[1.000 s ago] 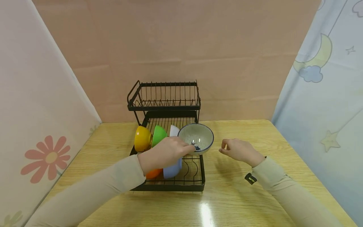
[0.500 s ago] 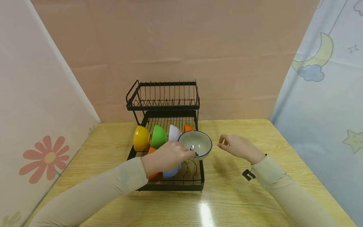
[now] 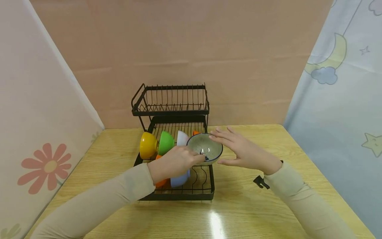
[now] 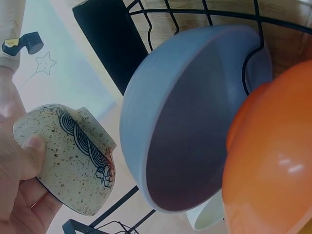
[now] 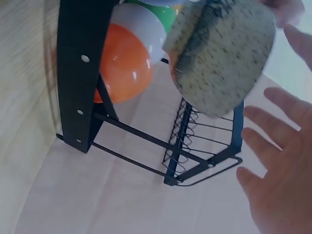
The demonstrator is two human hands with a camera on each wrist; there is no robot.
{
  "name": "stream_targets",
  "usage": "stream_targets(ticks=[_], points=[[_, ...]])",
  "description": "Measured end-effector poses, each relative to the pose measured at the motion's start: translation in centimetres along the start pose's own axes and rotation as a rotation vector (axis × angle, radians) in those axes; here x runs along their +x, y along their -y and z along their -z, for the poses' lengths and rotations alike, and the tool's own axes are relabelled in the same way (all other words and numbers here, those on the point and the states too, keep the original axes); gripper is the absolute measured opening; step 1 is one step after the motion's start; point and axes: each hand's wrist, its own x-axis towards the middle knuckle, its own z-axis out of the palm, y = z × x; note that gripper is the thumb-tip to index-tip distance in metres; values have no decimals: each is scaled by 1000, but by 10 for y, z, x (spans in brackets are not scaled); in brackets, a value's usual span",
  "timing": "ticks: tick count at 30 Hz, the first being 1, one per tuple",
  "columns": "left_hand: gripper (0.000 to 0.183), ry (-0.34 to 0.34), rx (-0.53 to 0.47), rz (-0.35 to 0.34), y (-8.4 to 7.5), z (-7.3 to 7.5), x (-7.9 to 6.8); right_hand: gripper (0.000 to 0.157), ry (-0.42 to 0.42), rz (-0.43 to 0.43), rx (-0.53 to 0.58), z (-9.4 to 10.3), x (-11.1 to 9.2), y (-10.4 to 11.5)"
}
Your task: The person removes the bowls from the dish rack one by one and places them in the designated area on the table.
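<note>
My left hand (image 3: 176, 162) grips a speckled cream bowl (image 3: 198, 146) by its near side, thumb curled in over the rim. The bowl has a dark blue rim and a blue wave pattern (image 4: 80, 141) on its outside. It is held over the right side of a black dish rack (image 3: 179, 196). At the bowl's right side is my right hand (image 3: 244, 151), fingers straight and spread, with the fingertips overlapping the rim in the head view. In the right wrist view these fingers (image 5: 273, 122) stand apart from the bowl.
On the rack's lower tier sit several bowls on their sides: yellow (image 3: 148, 145), green (image 3: 165, 142), white (image 3: 182, 137), orange (image 5: 124, 66) and light blue (image 4: 141, 122). Another orange bowl (image 4: 273, 165) is beside the light blue one. The upper tier (image 3: 171, 111) stands behind.
My right hand has gone from loosely curled fingers to spread ones and moved left to the bowl. The bowl dipped, then rose slightly, still in my left hand.
</note>
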Motion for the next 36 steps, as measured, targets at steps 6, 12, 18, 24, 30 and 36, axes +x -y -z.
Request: stream_targets(ticks=[6, 12, 18, 24, 30, 36], points=[[17, 5, 7, -3, 1, -1, 0, 69, -43, 131, -22, -12, 0, 1], [16, -1, 18, -12, 0, 0, 0, 58, -56, 209, -39, -23, 1, 1], [19, 2, 11, -14, -1, 1, 1, 52, -61, 242, -35, -32, 2, 0], [20, -16, 10, -12, -1, 1, 1, 47, -89, 276, -66, -37, 3, 0], [19, -31, 0, -14, -1, -1, 1, 43, -123, 287, -112, -41, 3, -1], [18, -32, -13, -9, -1, -3, 1, 38, -152, 281, -148, -42, 3, -1]])
